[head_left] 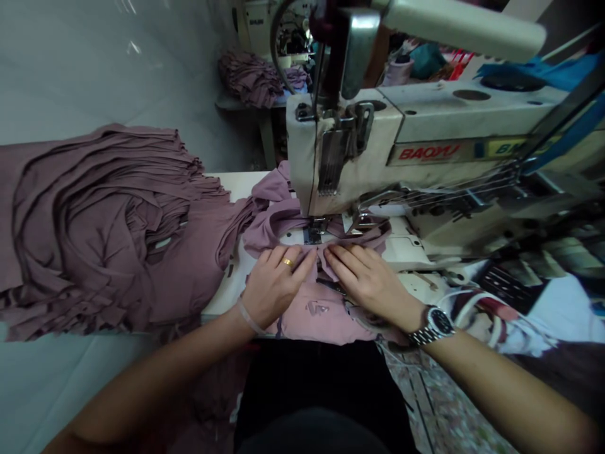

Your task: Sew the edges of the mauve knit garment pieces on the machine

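My left hand (278,284), with a gold ring and a thin wristband, lies on a mauve knit T-shirt (312,315) just in front of the presser foot (314,232). My right hand (368,280), wearing a steel wristwatch, presses the same fabric close beside it. Between them, my fingertips gather the shirt's folded edge. The ribbed mauve collar (271,221) curves around under the sewing machine's needle area. The cream industrial sewing machine (345,151), labelled BAOYU, stands over the fabric and hides part of the collar.
A tall layered stack of mauve garments (94,227) lies on the white sewing table (231,186) to my left. Behind the machine stand another sewing machine (278,31) and a mauve fabric pile (250,79). A pale wall (94,69) runs along the left.
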Demonstrator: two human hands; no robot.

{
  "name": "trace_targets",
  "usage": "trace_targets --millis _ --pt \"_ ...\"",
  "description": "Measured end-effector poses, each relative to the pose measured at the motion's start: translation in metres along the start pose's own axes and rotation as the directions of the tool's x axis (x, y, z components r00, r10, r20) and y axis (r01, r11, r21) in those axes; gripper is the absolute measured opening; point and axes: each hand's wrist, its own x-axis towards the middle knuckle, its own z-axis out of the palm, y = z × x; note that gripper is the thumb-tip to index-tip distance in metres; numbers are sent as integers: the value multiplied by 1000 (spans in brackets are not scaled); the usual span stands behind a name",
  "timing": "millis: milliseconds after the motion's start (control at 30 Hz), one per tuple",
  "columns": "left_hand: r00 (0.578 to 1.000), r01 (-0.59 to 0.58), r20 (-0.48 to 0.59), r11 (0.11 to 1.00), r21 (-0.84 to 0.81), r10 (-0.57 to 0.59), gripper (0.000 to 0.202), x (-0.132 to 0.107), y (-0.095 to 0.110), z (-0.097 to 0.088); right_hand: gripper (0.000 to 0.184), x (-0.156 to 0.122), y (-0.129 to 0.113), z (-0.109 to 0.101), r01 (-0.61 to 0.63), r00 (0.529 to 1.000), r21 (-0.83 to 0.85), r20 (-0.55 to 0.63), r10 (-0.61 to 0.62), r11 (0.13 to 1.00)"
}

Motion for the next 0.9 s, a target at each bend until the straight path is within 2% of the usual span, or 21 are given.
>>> trace_targets --millis 100,200,267,533,667,900 --pt "1000 11 -24 1000 -27 -11 37 2 3 3 31 3 -6 5 -93 994 90 -53 98 992" --pt "999 25 -46 999 -22 -26 38 3 4 7 29 6 -13 7 -246 954 281 -99 283 928" --pt "998 43 -48 999 -21 -44 38 4 5 8 29 7 -18 7 -287 938 326 -95 333 901" --pt "997 55 -47 995 -85 -59 39 5 9 8 32 6 -27 11 -202 978 84 -32 205 976" --pt "998 53 -39 995 -85 -56 39 5 7 8 33 7 -24 8 -187 982 90 -13 189 978" --pt "998 60 -10 996 -72 -61 39 8 5 8 38 13 -22 6 -228 972 141 -19 232 964"
